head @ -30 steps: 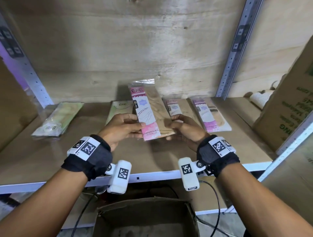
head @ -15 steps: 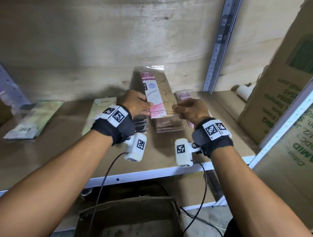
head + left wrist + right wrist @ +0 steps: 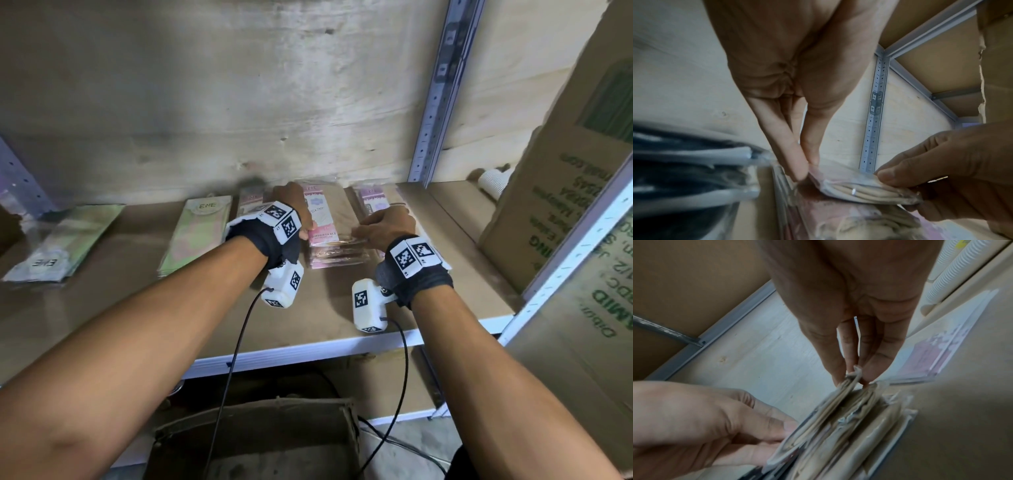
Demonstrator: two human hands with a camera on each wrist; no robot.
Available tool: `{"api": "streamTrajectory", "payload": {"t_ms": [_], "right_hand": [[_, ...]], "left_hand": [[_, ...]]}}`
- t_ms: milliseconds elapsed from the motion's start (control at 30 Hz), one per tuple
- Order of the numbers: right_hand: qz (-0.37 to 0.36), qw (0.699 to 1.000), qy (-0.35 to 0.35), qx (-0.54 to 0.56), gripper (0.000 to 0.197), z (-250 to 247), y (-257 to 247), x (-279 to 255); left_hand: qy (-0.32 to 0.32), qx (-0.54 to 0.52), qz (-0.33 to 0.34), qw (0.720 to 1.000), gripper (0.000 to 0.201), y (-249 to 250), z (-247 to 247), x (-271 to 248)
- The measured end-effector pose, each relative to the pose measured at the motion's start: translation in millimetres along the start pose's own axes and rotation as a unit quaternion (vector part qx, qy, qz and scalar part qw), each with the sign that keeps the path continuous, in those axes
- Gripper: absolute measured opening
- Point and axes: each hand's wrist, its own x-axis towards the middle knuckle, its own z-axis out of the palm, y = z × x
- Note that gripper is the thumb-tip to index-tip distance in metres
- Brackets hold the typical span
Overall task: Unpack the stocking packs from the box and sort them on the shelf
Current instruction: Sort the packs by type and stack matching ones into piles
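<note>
a: box (image 3: pixel 253 442) sits nearest, below the shelf (image 3: pixel 308 349). hands?
b: left hand (image 3: pixel 294 209) and right hand (image 3: pixel 387 224) each pinch the top pack (image 3: pixel 325 219), on the pink stack (image 3: pixel 337 255).
a: risk?
b: uneven release probably skews it, toppling the stack.

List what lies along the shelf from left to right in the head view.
Green pack at the far left → green ENE pack → pink-labelled stack held by both hands → pink pack behind the right hand → white ribbed cups → cardboard box.
</note>
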Motion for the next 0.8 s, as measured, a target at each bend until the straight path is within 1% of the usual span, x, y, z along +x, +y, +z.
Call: {"api": "streamTrajectory", "payload": {"t_ms": [67,200,333,500,567,633,667,733,800], "right_hand": [[0.003,1.000,-0.003,-0.017,0.025,0,1,0],[0.011,1.000,-0.004,-0.026,0.027,0,3,-2],[0.014,0.999,-0.007,-0.033,0.026,0,4,-2],[0.003,0.999,-0.021,-0.033,0.029,-3,2,0],[-0.012,1.000,-0.010,-0.017,0.034,-9,-2,0],[-0.037,0.999,0.010,-0.020,0.039,-14,-7,0],[-0.053,0.998,0.020,-0.019,0.038,-16,-11,-1],[-0.087,0.996,0.029,0.004,0.034,-17,-18,-7],[-0.111,0.993,0.014,0.039,0.030,-13,-27,-18]], "left_hand": [[-0.008,0.012,0.001,1.000,0.043,2,1,1],[0.018,0.082,0.013,0.996,0.047,2,6,-1],[0.018,0.114,0.010,0.993,0.055,3,7,1],[0.017,0.135,0.025,0.990,0.051,8,-1,-3],[0.038,0.107,0.039,0.993,0.042,10,-16,-7],[0.081,0.042,0.062,0.994,0.031,8,-41,-14],[0.097,-0.001,0.078,0.992,0.026,5,-55,-18],[0.120,-0.099,0.114,0.981,0.019,-9,-81,-32],[0.147,-0.191,0.126,0.962,0.012,-35,-99,-48]]}}
